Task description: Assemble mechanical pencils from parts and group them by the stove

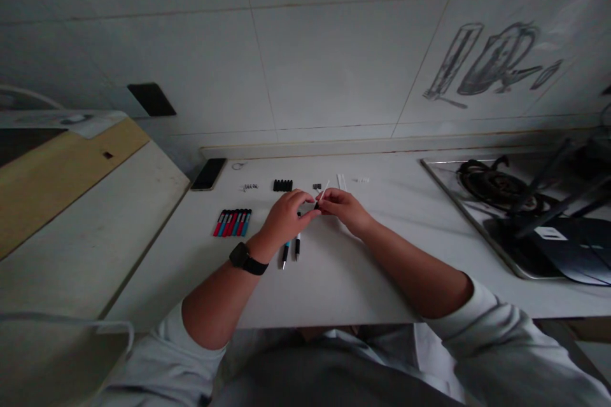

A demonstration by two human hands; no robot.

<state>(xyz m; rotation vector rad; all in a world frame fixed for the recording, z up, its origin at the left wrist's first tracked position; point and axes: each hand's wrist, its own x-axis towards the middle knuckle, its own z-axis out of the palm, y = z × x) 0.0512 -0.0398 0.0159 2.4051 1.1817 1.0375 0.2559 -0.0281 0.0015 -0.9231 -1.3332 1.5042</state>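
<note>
Above the middle of the counter, my left hand [287,212] and my right hand [346,210] meet at the fingertips. My right hand pinches a thin white pen refill [325,189], which slants up and away. A small black pen part [316,205] shows at its lower end, between the thumb and forefinger of my left hand. Its exact shape is too small to make out. Below my left hand lie two pens, one blue and black [285,255], one white and black [298,246]. Fingers partly hide their upper ends.
Left lie a row of red and blue pen barrels [232,222] and a phone [209,174]. Behind my hands are springs [249,187], black grips [283,185], small black pieces [317,186], white refills [341,181] and small clear-white pieces [363,180]. A gas stove [432,172] with a black router-like device [568,245] stands right.
</note>
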